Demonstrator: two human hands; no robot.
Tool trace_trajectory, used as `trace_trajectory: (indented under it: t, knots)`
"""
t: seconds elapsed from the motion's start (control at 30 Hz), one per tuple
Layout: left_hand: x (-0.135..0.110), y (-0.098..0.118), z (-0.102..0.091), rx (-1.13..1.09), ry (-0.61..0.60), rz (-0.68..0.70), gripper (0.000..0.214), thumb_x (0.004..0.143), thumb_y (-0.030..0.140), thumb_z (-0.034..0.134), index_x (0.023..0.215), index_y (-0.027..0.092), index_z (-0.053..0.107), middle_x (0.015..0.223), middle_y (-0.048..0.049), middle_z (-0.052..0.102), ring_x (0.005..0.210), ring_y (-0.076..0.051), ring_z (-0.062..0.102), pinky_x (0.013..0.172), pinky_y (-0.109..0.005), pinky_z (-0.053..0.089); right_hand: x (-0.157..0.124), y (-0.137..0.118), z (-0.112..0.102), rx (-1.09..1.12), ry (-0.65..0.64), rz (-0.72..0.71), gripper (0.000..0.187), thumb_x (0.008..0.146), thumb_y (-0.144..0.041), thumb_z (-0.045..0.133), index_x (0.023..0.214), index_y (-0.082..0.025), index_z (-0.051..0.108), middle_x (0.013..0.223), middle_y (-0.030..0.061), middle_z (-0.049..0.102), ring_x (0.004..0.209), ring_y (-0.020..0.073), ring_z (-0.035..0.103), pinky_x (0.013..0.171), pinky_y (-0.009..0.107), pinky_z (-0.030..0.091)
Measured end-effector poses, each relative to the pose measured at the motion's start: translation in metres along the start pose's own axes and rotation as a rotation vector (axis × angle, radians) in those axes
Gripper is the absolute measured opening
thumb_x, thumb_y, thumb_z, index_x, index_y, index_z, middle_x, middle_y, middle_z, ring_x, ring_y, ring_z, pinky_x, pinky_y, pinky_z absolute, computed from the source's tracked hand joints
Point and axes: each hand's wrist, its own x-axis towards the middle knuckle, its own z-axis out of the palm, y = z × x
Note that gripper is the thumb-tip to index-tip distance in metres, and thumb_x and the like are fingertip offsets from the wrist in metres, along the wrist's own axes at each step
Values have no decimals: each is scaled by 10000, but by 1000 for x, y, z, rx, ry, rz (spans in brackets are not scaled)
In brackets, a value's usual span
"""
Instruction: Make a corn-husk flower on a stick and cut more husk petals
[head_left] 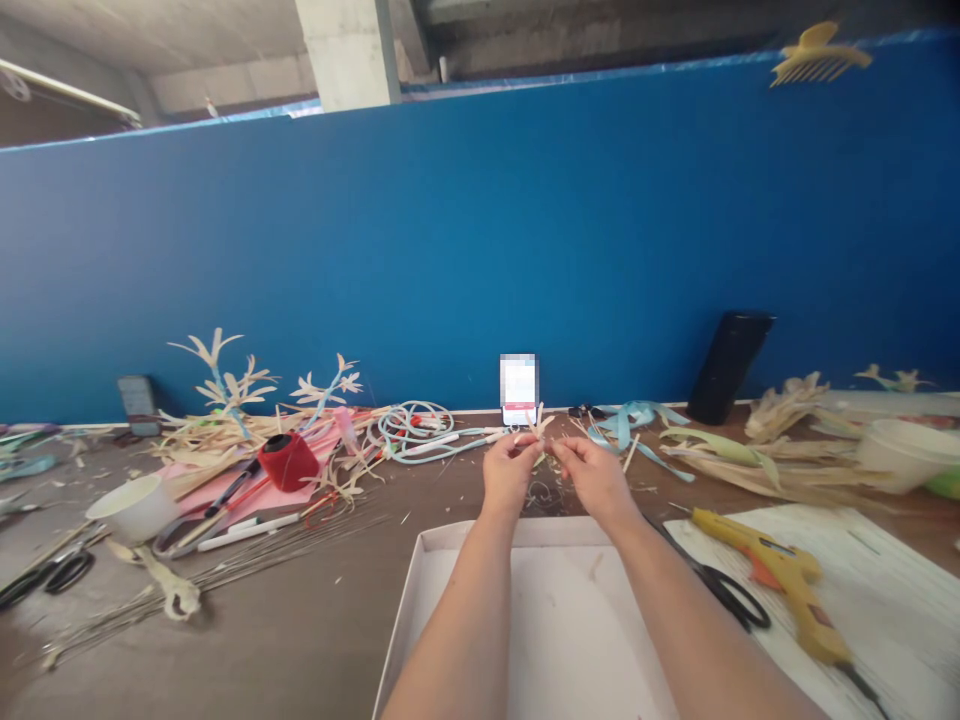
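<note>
My left hand (508, 475) is closed in a pinch, its fingertips on a small pale flower (542, 427) with narrow petals that look like dried husk. Just to the right of it, my right hand (598, 477) also pinches, its fingertips close to the flower's base; what lies between them is too small to make out. Both hands are raised beyond the far edge of a shallow white box lid (555, 532), with my forearms reaching across it. A lit phone (519, 385) stands upright behind the hands.
Right: yellow glue gun (787, 575), black-handled scissors (739, 597), husks (757, 465), white bowl (904, 455), black cylinder (731, 368). Left: red spool (289, 462), finished-looking flower stems (232, 385), coiled pale cable (412, 432), white cup (139, 508), thin wires (247, 570). Blue partition (480, 230) behind.
</note>
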Motion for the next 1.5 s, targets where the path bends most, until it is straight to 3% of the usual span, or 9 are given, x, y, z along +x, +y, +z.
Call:
trace_trajectory:
  t: [0.13,0.27,0.37,0.57,1.0,1.17,1.27,1.4,1.5]
  knots:
    - [-1,0,0,12,3,37,214,633,314,675,767,147,683,737,-25,652,684,-131,566,668,-239,434,1,2,3,163,-16,-42,311,743,-367,554,978,-188,651,684,14,652,516,128,522,513,264,408]
    - [-1,0,1,-11,-16,57,208,644,282,667,791,136,688,796,-45,676,746,-150,590,718,-254,442,1,3,8,370,-102,-55,428,691,-326,651,1092,-192,589,1002,92,671,801,194,615,605,290,474]
    - [0,-2,0,-9,-20,35,242,650,295,669,830,136,698,816,-55,689,762,-159,602,730,-267,451,2,6,10,385,-148,-57,362,695,-321,658,1028,-182,626,959,92,685,824,200,615,609,287,475]
    - [2,-6,0,11,-29,62,252,673,309,666,862,149,716,872,-69,697,825,-177,612,782,-293,458,4,11,8,359,-128,-21,354,680,-337,669,993,-171,654,775,40,681,608,138,563,544,267,448]
    - [-12,5,4,385,-61,377,250,810,240,529,1011,219,676,941,-54,650,845,-145,587,767,-254,456,7,17,8,273,13,-32,314,696,-382,628,939,-188,670,768,25,671,547,133,541,584,291,432]
    - [-10,3,2,320,45,269,249,792,282,557,1002,203,665,967,-64,655,828,-147,591,761,-264,457,6,21,9,235,56,14,360,710,-443,601,965,-196,664,509,-32,548,468,125,471,473,251,362]
    - [-6,3,0,185,72,143,322,779,327,566,1053,171,633,909,-73,660,765,-141,594,713,-262,469,6,22,9,319,55,61,404,696,-467,611,988,-191,643,481,-49,509,433,110,427,426,230,316]
    - [-4,0,-2,123,23,73,328,759,364,576,998,155,659,876,-77,667,714,-135,586,669,-255,469,6,22,10,353,11,79,423,672,-478,634,979,-188,638,479,-54,504,418,101,402,411,222,292]
    - [-3,-3,-2,162,-82,54,322,718,392,616,936,169,692,847,-71,679,696,-142,579,658,-258,461,5,22,11,344,-19,64,409,685,-471,631,971,-179,635,490,-48,509,426,98,404,412,219,291]
